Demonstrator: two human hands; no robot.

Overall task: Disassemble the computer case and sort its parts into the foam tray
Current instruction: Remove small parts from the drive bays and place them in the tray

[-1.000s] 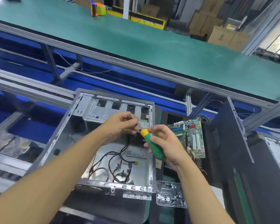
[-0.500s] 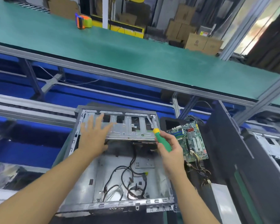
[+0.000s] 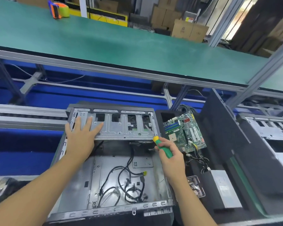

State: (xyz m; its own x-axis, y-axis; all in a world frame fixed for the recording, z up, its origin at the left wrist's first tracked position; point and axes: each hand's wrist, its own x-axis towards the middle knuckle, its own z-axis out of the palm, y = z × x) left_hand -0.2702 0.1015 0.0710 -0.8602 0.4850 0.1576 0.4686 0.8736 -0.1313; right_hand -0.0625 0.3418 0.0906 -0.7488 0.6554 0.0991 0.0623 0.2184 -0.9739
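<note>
- The computer case (image 3: 75, 185) is laid on its side directly in front of the person, with its open side turned upward.
- Loose black cables (image 3: 126, 181) are spread over the case's metal floor.
- The left hand (image 3: 82, 134) is laid flat on the left part of the metal drive cage (image 3: 121, 129) at the far end of the case. Its fingers are straight and spread, and nothing is gripped by it.
- The right hand (image 3: 170, 155) is wrapped round a screwdriver (image 3: 163, 147) with a green handle and a yellow cap.
- The screwdriver is held at the near right corner of the cage, and its shaft is pointed toward the cage's right end. Whether the tip is seated on a screw cannot be told.
- A black foam tray (image 3: 207, 199) is placed just to the right of the case.
- A green circuit board (image 3: 185, 131) is lodged in the far part of the tray, with coloured wires trailing from its near edge.
- A small board (image 3: 194, 186) and a silver box (image 3: 225, 188) are set in the near part of the tray.
- A dark panel (image 3: 227, 136) is stood on edge to the right of the tray, and a second case (image 3: 268, 128) is seen beyond it.
- On the green bench top (image 3: 121, 46) behind, an orange and green tape dispenser (image 3: 59, 10) is left standing. Cardboard boxes (image 3: 189, 30) are stacked further back.
</note>
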